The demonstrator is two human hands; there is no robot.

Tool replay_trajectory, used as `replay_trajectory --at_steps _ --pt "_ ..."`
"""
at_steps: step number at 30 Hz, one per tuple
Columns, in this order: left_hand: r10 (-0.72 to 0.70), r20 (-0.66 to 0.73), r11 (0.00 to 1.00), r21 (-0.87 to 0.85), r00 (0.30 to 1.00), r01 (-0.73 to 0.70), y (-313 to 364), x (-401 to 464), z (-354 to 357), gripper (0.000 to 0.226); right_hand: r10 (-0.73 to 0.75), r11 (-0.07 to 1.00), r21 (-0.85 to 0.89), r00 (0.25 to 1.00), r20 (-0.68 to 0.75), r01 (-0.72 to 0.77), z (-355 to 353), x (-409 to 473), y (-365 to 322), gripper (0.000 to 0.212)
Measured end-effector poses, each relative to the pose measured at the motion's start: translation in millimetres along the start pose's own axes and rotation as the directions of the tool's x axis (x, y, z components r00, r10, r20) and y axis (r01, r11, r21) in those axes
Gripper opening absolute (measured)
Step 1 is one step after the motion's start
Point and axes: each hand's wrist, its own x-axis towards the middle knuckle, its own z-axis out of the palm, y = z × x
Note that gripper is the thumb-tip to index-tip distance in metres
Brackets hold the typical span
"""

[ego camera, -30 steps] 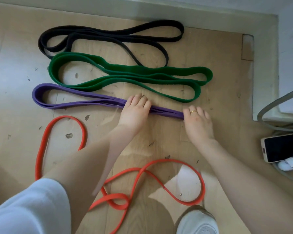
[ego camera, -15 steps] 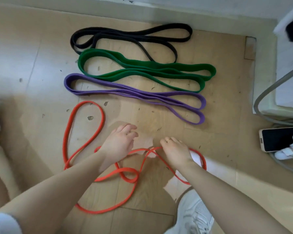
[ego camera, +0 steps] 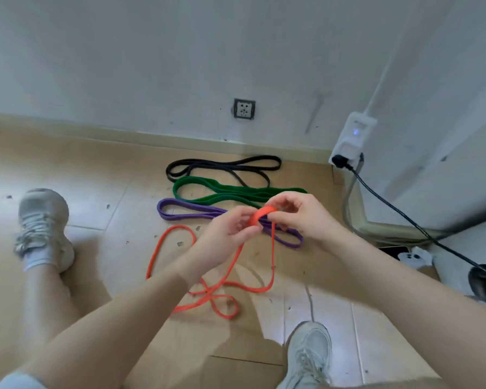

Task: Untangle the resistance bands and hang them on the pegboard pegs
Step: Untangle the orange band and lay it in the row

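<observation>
Both hands, left hand (ego camera: pixel 227 234) and right hand (ego camera: pixel 306 217), pinch the flat orange rubber resistance band (ego camera: pixel 261 217), fingers clamped. Its tangled loops trail onto the tan wooden floor (ego camera: pixel 96 169). White wall (ego camera: pixel 152 66) far.

Soft, even daylight fills the room, bright without harsh glare. Pale patches of reflected light lie on the wooden floor (ego camera: pixel 118 169), strongest near the left shoe (ego camera: pixel 44 220). Faint, diffuse shadows fall under the forearms and legs. The wide lens bends the skirting board (ego camera: pixel 180 137) and the wall (ego camera: pixel 152 51) towards the edges. The whole picture is slightly soft, and both hands look a little smeared.
</observation>
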Motion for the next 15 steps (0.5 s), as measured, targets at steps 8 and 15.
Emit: replay_trajectory --at_steps 8,15 --pt "0.302 -0.316 0.927 -0.122 0.9 -0.354 160.2 -53.2 -41.1 0.027 -0.259 0.82 0.492 0.956 -0.135 0.292 -3.0 -70.3 -151.9 0.012" --pt "0.344 -0.32 0.864 -0.261 0.883 -0.431 248.7 -85.0 -57.5 0.013 -0.431 0.636 0.638 0.886 -0.173 0.434 -7.3 -99.4 -241.5 0.012"
